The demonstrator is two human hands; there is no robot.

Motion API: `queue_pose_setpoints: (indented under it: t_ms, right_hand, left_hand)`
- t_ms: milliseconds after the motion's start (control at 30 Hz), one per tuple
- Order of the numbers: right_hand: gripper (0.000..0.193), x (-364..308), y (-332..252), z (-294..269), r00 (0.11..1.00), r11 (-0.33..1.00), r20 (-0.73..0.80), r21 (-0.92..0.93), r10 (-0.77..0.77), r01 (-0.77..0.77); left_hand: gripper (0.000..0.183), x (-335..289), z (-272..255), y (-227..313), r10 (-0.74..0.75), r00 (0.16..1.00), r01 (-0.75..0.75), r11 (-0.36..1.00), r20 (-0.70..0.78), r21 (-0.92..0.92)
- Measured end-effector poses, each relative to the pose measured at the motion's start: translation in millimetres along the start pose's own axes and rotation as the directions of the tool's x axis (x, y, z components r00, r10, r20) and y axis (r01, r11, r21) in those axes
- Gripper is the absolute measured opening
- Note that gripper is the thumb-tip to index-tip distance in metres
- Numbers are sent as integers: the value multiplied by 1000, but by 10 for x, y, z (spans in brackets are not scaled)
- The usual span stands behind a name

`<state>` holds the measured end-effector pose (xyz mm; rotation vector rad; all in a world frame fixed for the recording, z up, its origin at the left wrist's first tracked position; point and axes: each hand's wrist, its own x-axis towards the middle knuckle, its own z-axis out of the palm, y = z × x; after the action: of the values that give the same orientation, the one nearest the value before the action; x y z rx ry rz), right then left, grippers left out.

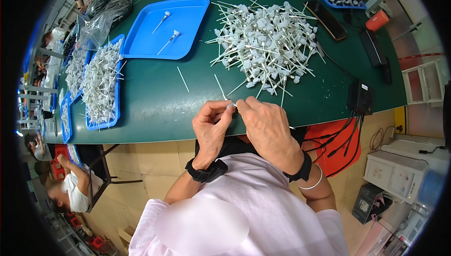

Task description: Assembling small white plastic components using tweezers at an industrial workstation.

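A green table spans the view, with a person seated at its near edge. Toward its far side spreads a large pile of white-headed sticks. Left of the pile, a blue tray bears two similar pieces lying apart; beside it, a narrower blue tray is heaped with more. The right hand, seen from the back, has its fingers bent and drawn close together; its grip is hidden, so one cannot tell whether they hold anything. The left hand pinches narrowly, thumb against forefinger, on a small pale piece, which sits between the two hands, just short of the pile. A dark phone lies right of the pile. A loose thin stick lies below the first tray.
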<state>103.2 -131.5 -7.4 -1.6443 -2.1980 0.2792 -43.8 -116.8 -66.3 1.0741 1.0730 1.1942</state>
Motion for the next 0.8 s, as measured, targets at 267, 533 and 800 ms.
queue_pose_setpoints:
  t_ms: [267, 533, 800]
  right_hand:
    - [25, 32, 6, -13, 999, 999, 46, 35, -1, -1]
    - [16, 10, 4, -152, 1000, 999, 18, 35, 3, -3]
    - [14, -2, -15, -111, 999, 998, -11, 37, 50, -50]
  left_hand:
    - [13, 5, -12, 13, -11, 1000, 10, 999, 23, 47]
    - [20, 122, -117, 136, -184, 977, 194, 976, 110, -94]
    - [24, 136, -139, 124, -195, 971, 207, 975, 138, -80]
